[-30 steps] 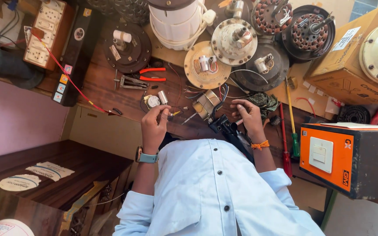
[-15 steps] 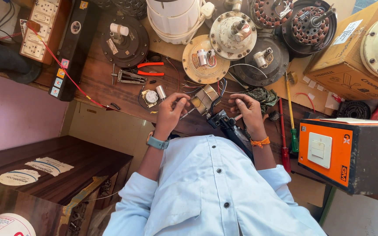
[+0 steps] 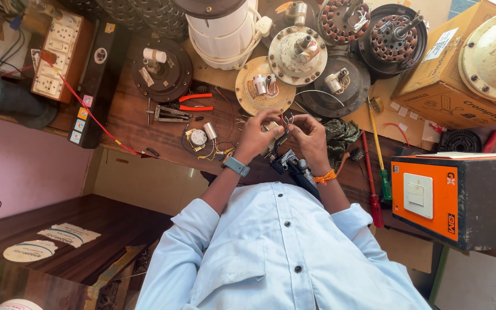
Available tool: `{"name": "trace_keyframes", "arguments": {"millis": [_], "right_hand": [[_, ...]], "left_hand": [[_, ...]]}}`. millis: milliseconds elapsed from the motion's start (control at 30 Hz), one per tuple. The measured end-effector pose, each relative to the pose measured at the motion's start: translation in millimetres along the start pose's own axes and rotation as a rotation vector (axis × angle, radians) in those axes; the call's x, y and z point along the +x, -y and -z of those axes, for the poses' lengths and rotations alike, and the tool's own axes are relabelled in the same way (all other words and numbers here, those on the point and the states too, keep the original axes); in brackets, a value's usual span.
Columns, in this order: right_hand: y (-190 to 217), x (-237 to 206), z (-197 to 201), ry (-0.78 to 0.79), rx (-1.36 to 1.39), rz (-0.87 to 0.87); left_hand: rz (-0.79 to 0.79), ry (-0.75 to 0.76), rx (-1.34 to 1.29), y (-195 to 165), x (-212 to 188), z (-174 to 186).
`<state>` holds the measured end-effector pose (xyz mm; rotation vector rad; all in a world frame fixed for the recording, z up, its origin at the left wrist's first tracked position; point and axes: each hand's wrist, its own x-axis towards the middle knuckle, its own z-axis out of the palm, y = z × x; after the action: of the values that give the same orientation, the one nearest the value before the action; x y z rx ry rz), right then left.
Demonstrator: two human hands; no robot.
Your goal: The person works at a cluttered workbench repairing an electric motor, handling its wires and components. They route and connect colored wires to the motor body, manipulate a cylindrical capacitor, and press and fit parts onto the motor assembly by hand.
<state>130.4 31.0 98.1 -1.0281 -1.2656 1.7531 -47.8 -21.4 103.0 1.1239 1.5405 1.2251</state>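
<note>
Thin coloured wires (image 3: 285,119) of a small pale part are being pinched by both closed hands, left hand (image 3: 258,135) and right hand (image 3: 308,138), near the wooden desk's (image 3: 139,115) front edge for close work.

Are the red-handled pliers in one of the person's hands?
No, the red-handled pliers lie on the wooden bench, apart from the left hand and right hand.

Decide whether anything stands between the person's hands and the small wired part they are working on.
Nothing visible does. The left hand and the right hand both pinch the small wired part between their fingertips, held just above the wooden bench.
</note>
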Motion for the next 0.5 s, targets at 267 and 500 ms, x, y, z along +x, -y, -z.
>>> {"name": "trace_keyframes", "arguments": {"millis": [267,500], "right_hand": [[-14.5,-18.0,10.2,-0.058,0.121,-0.031],[-14.9,-42.1,22.4,-0.101,0.171,-0.062]], "left_hand": [[-0.017,0.157,-0.061,20.1,-16.7,-12.2],[0.022,0.274,-0.243,34.3,-26.8,-21.7]]}}
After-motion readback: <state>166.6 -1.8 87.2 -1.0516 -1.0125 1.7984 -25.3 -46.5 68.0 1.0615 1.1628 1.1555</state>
